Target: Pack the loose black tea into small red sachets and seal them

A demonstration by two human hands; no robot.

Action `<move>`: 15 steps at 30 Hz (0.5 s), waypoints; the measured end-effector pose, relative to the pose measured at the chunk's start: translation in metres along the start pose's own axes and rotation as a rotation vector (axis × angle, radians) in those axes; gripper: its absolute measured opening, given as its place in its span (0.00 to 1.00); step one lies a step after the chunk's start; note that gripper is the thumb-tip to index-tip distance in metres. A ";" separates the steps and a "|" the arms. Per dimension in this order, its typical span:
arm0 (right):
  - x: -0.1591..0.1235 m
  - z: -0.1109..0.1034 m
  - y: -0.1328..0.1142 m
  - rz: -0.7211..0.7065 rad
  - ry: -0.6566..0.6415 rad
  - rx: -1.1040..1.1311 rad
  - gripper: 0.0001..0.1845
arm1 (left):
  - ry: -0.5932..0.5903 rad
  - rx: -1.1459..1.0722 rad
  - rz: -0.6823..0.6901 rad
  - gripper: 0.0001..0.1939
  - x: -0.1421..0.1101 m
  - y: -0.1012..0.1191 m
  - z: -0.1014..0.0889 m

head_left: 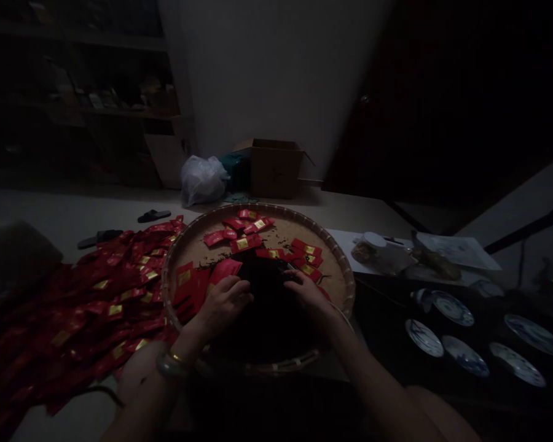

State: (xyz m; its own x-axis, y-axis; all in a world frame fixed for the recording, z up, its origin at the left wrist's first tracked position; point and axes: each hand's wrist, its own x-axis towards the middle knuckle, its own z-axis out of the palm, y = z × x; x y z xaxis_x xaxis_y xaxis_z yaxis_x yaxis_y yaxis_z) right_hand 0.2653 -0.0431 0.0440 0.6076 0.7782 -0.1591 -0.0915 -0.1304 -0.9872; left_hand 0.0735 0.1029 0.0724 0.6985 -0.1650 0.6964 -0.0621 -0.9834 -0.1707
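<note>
A round woven bamboo tray holds a dark heap of what looks like loose tea leaves. Over the left side of the heap, my left hand has its fingers curled together; what they hold, if anything, is lost in the dark. A bright red packet lies right behind its knuckles. Across the heap, my right hand is closed, with a small dark, faintly shiny item at its fingertips that I cannot name. Small red packets with gold labels lie along the tray's far side; flat red pouches lie at its left.
A large pile of red packets covers the floor at left, near dark slippers. Behind the tray are a white plastic bag and a cardboard box. Blue-and-white dishes stand on a dark surface at right.
</note>
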 end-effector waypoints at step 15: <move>0.007 0.031 -0.002 0.265 -0.018 0.840 0.08 | -0.262 -0.192 -0.174 0.09 0.005 -0.008 0.006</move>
State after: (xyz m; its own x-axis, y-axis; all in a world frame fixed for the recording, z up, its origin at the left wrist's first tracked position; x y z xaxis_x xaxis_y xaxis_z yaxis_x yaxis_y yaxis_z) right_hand 0.2451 -0.0185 0.0445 0.4721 0.7970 -0.3766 -0.7820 0.1814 -0.5964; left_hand 0.0816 0.1103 0.0730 0.8675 0.0069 0.4973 -0.0414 -0.9954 0.0861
